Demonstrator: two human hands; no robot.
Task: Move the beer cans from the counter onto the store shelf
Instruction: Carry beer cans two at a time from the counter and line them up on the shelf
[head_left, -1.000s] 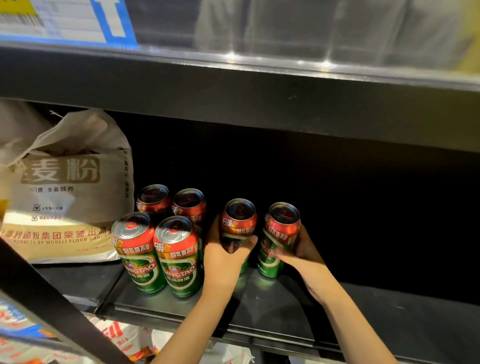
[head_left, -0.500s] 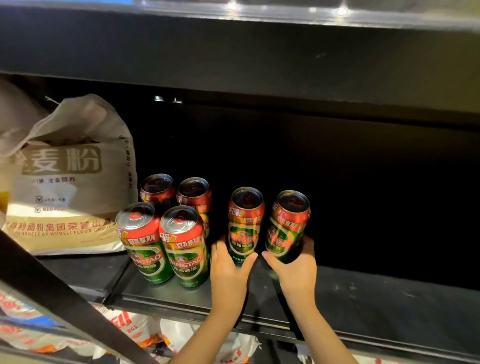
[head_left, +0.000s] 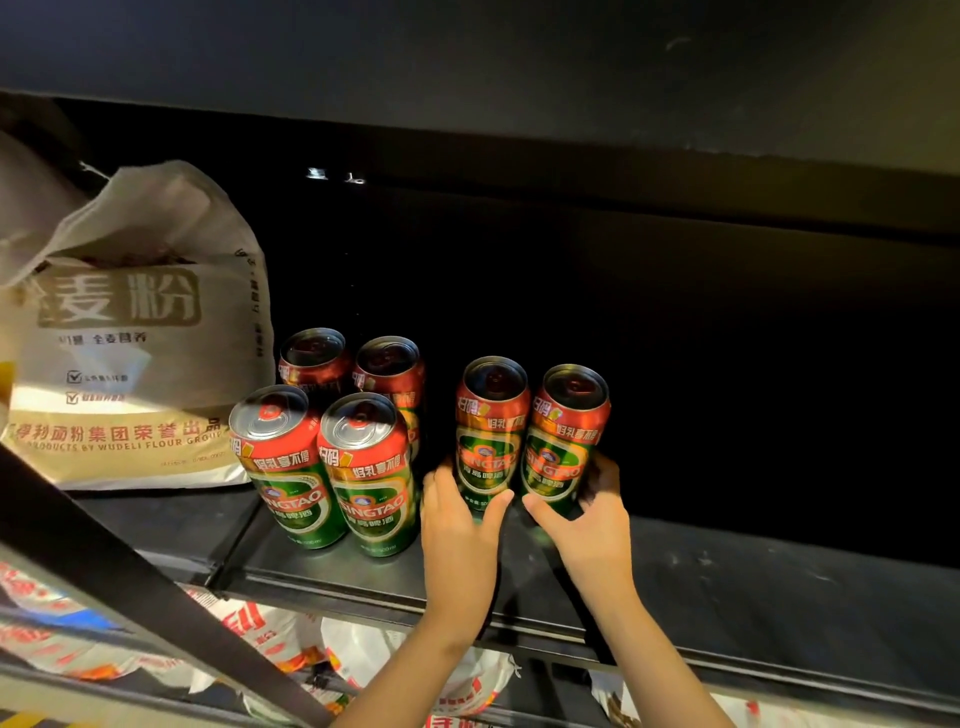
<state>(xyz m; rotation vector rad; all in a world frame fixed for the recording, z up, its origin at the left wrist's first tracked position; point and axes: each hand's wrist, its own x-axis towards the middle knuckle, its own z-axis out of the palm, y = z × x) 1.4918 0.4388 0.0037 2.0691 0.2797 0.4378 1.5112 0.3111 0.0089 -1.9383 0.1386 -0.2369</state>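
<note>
Six beer cans stand upright on the store shelf (head_left: 727, 587). Four form a tight block at the left: front left can (head_left: 283, 462), front right can (head_left: 371, 470), with rear left can (head_left: 311, 358) and rear right can (head_left: 389, 369) behind them. This block sits just beside a flour sack (head_left: 140, 338) farther left on the same shelf.

The remaining two cans stand side by side to the right of the block, with a gap between. The left hand (head_left: 457, 525) wraps the lower body of the fifth can (head_left: 491, 431), thumb on the front and fingers curled round its left side. The right hand (head_left: 587, 525) likewise grips the base of the sixth can (head_left: 566, 441), thumb in front and fingers round its right side.

Assessment: both held cans appear to rest on, or very near, the shelf surface; contact at the base is hidden by the hands. Placement of this pair looks nearly complete, with release outstanding. The desk is not in view, so the number of cans left to move cannot be determined. Bagged goods (head_left: 249, 629) occupy the level below.
</note>
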